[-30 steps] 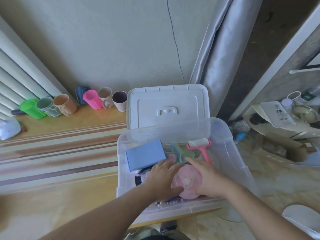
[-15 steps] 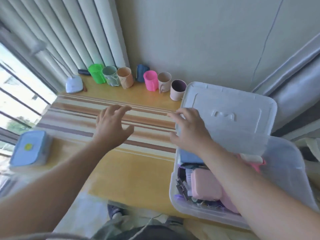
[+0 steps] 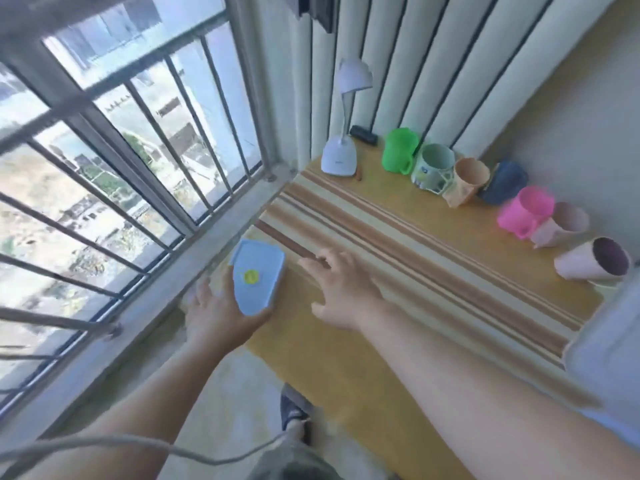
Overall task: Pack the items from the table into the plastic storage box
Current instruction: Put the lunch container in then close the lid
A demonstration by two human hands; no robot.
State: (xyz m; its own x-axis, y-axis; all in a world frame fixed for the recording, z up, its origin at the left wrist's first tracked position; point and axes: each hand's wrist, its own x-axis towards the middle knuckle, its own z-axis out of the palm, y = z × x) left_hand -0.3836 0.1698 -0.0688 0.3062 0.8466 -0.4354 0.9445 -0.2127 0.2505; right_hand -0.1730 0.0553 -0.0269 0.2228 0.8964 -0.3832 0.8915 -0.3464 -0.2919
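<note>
Where the worktop (image 3: 363, 344) meets the window sill: left hand (image 3: 221, 317) gripping a light blue lidded case (image 3: 257, 277) with a yellow dot on its lid, thumb curled against the near end, remaining fingers hidden under the case's far side; right hand (image 3: 341, 289) just right of the case, fingers (image 3: 313, 264) spread and straight, resting on or just above the striped cloth (image 3: 415, 244), contact not discernible. Beyond the right fingertips, a row of cups (image 3: 436, 169) along the wall, with a white desk lamp (image 3: 341, 157) at its left end. Corner of the plastic storage box (image 3: 609, 358) at far right, well apart from both hands
</note>
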